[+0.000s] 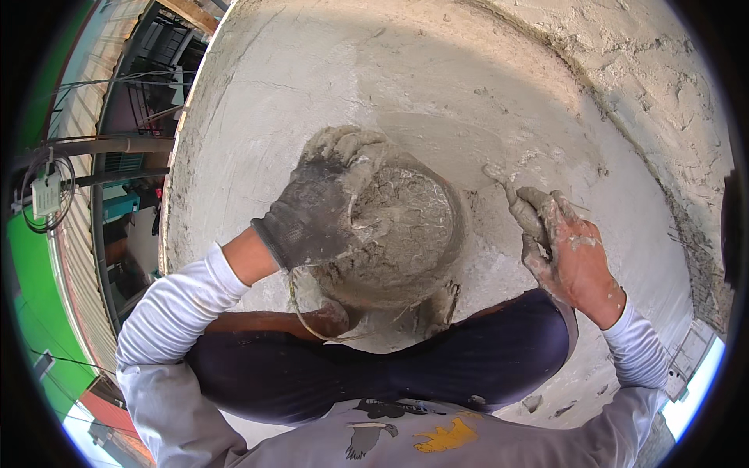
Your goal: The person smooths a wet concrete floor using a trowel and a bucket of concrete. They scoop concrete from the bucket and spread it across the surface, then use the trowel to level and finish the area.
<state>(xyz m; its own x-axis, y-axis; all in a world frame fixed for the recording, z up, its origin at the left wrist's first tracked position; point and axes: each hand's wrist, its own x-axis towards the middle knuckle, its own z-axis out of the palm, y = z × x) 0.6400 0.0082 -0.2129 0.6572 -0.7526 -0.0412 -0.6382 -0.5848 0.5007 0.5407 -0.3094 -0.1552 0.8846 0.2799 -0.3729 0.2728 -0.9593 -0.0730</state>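
Bucket (pixel 459 222) sits between the person's bent legs (pixel 499 343), probably for steadiness and easy reach. Gloved left hand (pixel 320 207) lies over its left side, fingers curved, caked; can't tell if they grip rim or mortar (pixel 409 214), maybe bracing. Bare right hand (pixel 569 253) right of it, fingers bent, close together; can't tell what's held. Mortar grey, lumpy, wet-looking; bucket round; floor (pixel 289 101) pale, smooth in patches, gritty elsewhere.

Rough wall (pixel 667 101) — upper right | ribbed sheeting (pixel 76 265) — far left | bright daylight
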